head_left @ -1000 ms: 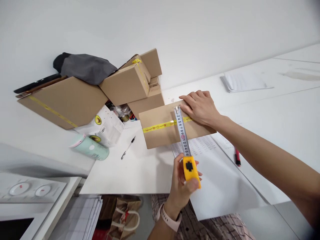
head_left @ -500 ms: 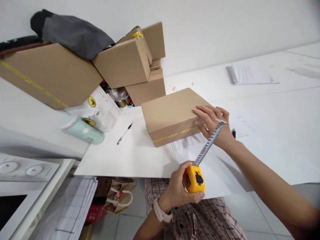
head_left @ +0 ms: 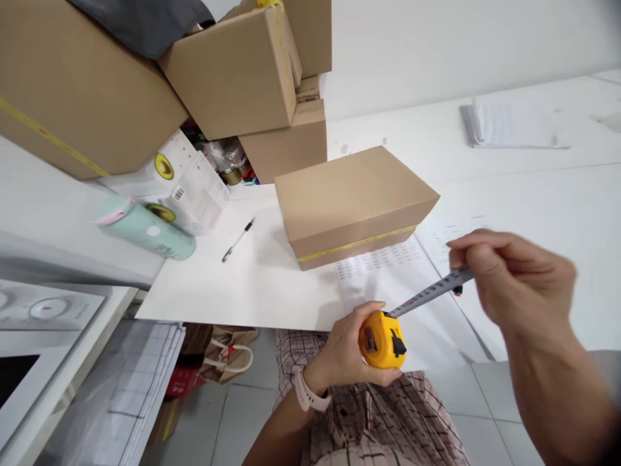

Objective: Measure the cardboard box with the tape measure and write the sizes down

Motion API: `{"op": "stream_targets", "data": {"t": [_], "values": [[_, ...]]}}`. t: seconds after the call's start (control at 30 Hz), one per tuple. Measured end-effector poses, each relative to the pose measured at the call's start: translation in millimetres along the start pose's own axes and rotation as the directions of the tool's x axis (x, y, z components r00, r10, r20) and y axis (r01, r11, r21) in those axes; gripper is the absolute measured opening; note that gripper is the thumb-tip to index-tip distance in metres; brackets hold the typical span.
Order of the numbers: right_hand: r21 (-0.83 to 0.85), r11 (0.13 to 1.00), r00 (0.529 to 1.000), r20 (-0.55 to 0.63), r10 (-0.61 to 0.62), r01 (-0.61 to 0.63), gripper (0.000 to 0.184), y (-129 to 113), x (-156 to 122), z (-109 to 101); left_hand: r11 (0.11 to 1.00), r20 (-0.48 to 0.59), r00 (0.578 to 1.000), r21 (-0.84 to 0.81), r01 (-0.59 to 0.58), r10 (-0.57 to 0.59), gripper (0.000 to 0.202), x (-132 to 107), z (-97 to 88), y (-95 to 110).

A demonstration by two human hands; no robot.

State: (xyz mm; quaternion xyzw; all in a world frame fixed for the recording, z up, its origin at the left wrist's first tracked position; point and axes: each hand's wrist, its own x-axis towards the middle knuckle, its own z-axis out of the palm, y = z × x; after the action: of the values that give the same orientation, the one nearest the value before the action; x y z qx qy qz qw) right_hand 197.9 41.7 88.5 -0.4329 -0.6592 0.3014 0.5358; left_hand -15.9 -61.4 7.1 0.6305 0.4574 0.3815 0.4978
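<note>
My left hand (head_left: 352,349) is wrapped round the yellow case of a tape measure (head_left: 381,343), above my lap at the table's front edge. A length of its blade (head_left: 427,294) runs out to the right. My right hand (head_left: 514,278) pinches the blade's free end between thumb and fingers; the end hook is hidden. Behind both hands lies a closed cardboard box (head_left: 356,194) with yellow tape along its side, and neither hand touches it. Printed paper (head_left: 373,272) is partly under the box and the blade.
More cardboard boxes (head_left: 228,71) are stacked at the back left. A mint tumbler (head_left: 150,226) lies by white avocado-print cartons (head_left: 194,194). A pen (head_left: 237,239) rests on the white table (head_left: 262,285). Stacked papers (head_left: 514,123) lie at the back right.
My right hand has left the cardboard box, moved right and taken hold of the blade's end. The blade now slants lower to the right. My view has shifted slightly.
</note>
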Motion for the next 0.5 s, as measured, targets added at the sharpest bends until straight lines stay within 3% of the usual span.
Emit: {"op": "stream_targets", "data": {"t": [0.07,0.17,0.3,0.37,0.43,0.5], "values": [[0.062,0.998,0.998,0.058,0.021,-0.024,0.01,9,-16,10,0.998,0.007,1.0,-0.053,0.026,-0.026,0.101,0,0.9,0],[0.064,0.996,0.97,0.24,0.042,-0.059,0.013,17,-39,29,0.994,0.0,0.999,-0.097,0.04,-0.04,0.103,1,2.1,0],[0.008,1.0,0.949,0.315,-0.003,0.001,0.015,21,-55,42,0.995,0.005,1.0,-0.098,0.031,-0.031,0.103,1,3.0,-2],[-0.078,0.995,0.965,0.258,-0.035,0.057,0.017,30,-54,36,0.994,0.002,1.0,-0.111,0.022,-0.022,0.103,1,4.3,-4],[-0.265,0.962,0.997,0.056,-0.048,0.061,0.019,47,-48,22,0.991,-0.013,1.0,-0.133,0.01,-0.012,0.102,0,5.5,-2],[-0.487,0.873,0.986,-0.152,-0.074,-0.009,0.027,70,-38,3,0.987,-0.041,0.999,-0.158,-0.018,0.012,0.097,-2,3.9,3]]}}
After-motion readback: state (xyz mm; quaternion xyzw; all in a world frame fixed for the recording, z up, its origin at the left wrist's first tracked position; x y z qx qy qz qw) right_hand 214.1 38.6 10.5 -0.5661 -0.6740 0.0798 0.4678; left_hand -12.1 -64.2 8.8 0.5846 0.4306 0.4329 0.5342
